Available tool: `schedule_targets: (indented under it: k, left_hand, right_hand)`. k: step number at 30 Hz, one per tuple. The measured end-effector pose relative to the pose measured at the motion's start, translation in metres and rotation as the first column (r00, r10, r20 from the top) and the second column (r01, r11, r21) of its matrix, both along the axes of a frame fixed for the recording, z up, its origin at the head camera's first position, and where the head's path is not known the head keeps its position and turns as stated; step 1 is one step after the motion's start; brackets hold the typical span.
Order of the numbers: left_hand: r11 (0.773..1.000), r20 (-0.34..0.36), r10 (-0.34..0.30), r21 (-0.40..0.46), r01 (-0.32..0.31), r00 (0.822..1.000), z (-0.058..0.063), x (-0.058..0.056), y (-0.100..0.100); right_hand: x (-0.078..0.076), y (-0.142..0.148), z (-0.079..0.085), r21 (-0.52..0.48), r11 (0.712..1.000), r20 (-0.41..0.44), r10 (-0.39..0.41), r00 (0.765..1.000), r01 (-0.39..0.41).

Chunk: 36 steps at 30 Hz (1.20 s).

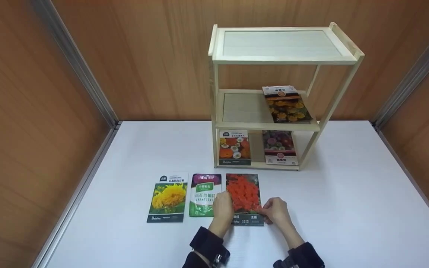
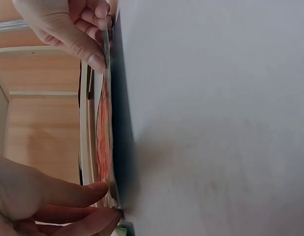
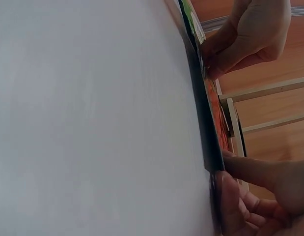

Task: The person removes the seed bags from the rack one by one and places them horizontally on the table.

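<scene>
Packet with red flowers is sitting on or just above the white table; I'm not able to tell which. A person's left hand is pinching its left edge, and the right hand is pinching its right edge towards the near corner. The two hands are standing apart, the packet spanning the gap between them. Just to its left, a green-and-white packet is lying on the table, partly hidden behind the left hand; I'm not making out whether they are touching. Farther left, a packet with a yellow flower is resting at a slight slant. Behind this row, a pale wooden rack is standing. On its middle shelf, a packet with orange-yellow flowers is lying at the right. On its bottom shelf, a packet with orange and white flowers is lying at the left, and a packet with purple flowers is lying at the right.
</scene>
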<state>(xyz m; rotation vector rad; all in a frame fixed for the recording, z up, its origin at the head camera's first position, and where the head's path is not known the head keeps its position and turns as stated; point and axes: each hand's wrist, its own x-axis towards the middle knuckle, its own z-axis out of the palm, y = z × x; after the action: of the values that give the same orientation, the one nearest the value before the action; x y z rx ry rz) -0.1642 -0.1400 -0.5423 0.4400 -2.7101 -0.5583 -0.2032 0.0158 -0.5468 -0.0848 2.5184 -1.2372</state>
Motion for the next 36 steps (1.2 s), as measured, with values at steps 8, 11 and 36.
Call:
schedule_targets:
  k: [8, 11, 36]
  left_hand:
    - [1.0, -0.013, 0.003, 0.003, -0.003, 1.0, 0.004, 0.003, 0.002]
    - [1.0, -0.005, -0.01, -0.008, 0.01, 1.0, 0.01, 0.005, 0.001]
    - [0.875, 0.299, -0.475, 0.064, 0.48, 0.827, 0.17, -0.031, -0.013]
  right_hand:
    - [0.004, 0.003, 0.004, 0.039, 0.999, -0.032, 0.006, 0.999, -0.004]
    - [0.007, 0.007, 0.009, 0.053, 0.998, -0.069, 0.026, 0.997, -0.023]
    - [-0.034, 0.039, 0.159, 0.341, 0.89, -0.298, 0.409, 0.863, -0.303]
